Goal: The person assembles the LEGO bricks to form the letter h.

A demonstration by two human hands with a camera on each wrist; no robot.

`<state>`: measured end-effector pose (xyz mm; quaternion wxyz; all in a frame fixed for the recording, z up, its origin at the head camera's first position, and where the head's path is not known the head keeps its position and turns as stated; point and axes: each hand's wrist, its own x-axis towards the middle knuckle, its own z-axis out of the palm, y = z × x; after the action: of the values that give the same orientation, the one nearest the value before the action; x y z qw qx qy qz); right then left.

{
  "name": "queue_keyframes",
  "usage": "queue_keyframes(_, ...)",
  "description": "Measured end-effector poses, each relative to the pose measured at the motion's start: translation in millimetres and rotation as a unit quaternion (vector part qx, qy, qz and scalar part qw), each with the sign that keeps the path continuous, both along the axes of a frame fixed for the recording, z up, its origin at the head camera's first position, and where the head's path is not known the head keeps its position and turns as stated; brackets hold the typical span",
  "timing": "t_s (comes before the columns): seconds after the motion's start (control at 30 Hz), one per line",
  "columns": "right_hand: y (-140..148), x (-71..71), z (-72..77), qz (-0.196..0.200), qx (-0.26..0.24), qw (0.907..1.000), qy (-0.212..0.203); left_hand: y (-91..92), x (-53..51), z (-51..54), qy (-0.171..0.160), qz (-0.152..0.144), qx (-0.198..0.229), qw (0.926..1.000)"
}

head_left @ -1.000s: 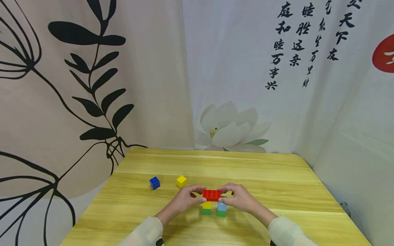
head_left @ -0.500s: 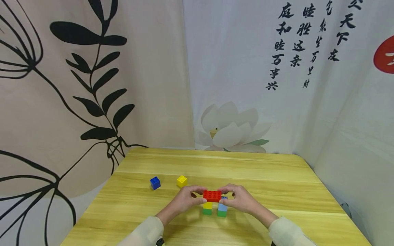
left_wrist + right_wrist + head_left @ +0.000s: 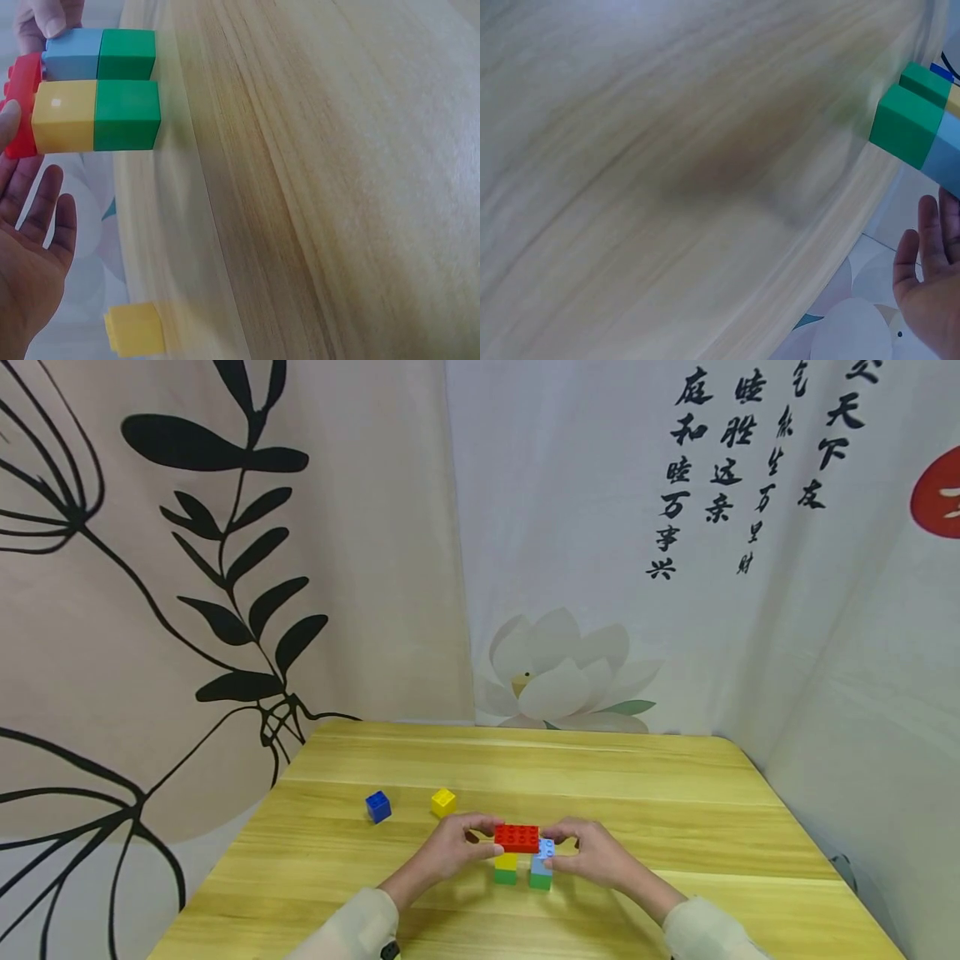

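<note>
A red brick [image 3: 517,838] with studs lies across the top of a yellow brick [image 3: 506,862], which stands on a green brick [image 3: 505,877]. My left hand [image 3: 455,847] pinches the red brick at its left end. Beside that stack, a light blue brick [image 3: 542,865] stands on another green brick [image 3: 540,882]. My right hand [image 3: 596,853] holds the light blue brick between thumb and fingers, apart from the red one. In the left wrist view, some light blue studs show near the red brick [image 3: 26,105]; whether they join is unclear.
On the wooden table [image 3: 660,793], a blue block [image 3: 378,807] and a yellow block [image 3: 443,802] lie farther back to the left. A printed curtain [image 3: 570,527] hangs behind the table's far edge.
My right hand has let go of the red brick's right end and shifted slightly right and down onto the light blue brick. The left hand keeps its hold on the red brick.
</note>
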<state>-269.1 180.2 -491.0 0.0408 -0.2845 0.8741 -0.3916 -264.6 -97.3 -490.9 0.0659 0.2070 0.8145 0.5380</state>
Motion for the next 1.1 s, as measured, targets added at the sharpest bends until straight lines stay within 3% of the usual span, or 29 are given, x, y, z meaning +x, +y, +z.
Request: queue_keyframes(1.1,-8.0,-0.2,-1.5,0.005,0.000,0.9999,-0.015,-2.4,-3.6,4.4,0.028,-0.013,-0.052,0.9982)
